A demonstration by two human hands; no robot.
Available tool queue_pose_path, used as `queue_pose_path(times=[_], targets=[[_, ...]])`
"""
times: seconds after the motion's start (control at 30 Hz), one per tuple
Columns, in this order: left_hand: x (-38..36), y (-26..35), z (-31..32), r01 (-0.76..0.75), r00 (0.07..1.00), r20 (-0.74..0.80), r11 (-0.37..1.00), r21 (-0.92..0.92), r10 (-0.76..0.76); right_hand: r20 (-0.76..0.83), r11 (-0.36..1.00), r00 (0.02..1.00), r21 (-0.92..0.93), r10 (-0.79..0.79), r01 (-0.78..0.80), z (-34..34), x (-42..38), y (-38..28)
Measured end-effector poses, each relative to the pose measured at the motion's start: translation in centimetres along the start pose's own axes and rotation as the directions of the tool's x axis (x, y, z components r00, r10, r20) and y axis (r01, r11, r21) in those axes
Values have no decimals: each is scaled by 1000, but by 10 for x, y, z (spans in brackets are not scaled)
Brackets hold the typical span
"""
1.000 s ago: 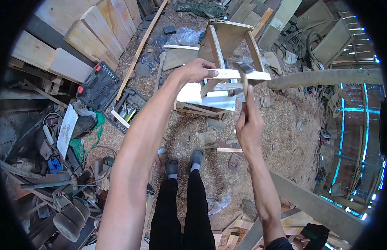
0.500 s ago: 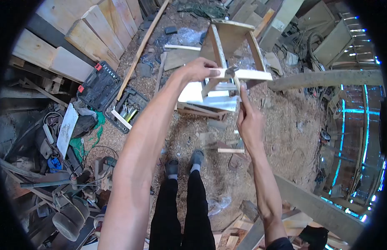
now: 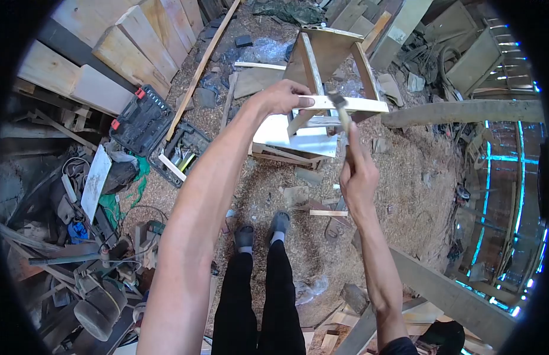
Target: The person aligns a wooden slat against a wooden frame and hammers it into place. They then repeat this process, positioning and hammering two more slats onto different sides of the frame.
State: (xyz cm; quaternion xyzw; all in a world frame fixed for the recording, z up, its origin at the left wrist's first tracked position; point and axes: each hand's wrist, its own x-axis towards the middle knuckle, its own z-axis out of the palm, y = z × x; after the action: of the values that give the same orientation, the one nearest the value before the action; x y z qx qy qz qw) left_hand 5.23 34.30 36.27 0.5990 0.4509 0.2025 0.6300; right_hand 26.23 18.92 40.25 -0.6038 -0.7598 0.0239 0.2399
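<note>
My left hand (image 3: 283,97) is closed around the left end of a pale wooden strip (image 3: 366,106), with the thumb along its face. The strip lies across a wooden frame (image 3: 311,62) that looks like a small piece of furniture with legs and a panel. In my right hand (image 3: 360,171) is a hammer (image 3: 344,115), gripped by its light handle with the forefinger stretched along it. The hammer's dark head, slightly blurred, is over the middle of the strip. Below the strip sits a white board (image 3: 274,131), part of the same stack.
An open black tool case (image 3: 141,124) lies at the left on the shavings-covered floor. Planks (image 3: 132,50) lean at the upper left. A heavy beam (image 3: 463,112) crosses at the right, and machinery (image 3: 100,307) stands at the lower left. Offcuts (image 3: 327,213) lie near my feet.
My right hand has shifted slightly right and down, drawing the hammer's head away from the strip. My left hand holds nearly the same place.
</note>
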Motion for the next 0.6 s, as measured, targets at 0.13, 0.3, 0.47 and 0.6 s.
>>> queue_pose_path(times=[0.13, 0.3, 0.47, 0.6], targets=[[0, 0, 1, 8, 1000, 25, 1000, 12, -9, 86, 996, 996, -87, -3, 10, 6, -2, 8], [5, -2, 4, -4, 1000, 11, 999, 37, 4, 67, 994, 995, 74, 73, -78, -3, 21, 4], [5, -4, -2, 2, 999, 37, 1000, 28, -3, -119, 979, 992, 203, 47, -22, -14, 25, -10], [3, -2, 0, 2, 1000, 14, 999, 35, -2, 140, 995, 985, -3, 100, -101, -1, 9, 15]])
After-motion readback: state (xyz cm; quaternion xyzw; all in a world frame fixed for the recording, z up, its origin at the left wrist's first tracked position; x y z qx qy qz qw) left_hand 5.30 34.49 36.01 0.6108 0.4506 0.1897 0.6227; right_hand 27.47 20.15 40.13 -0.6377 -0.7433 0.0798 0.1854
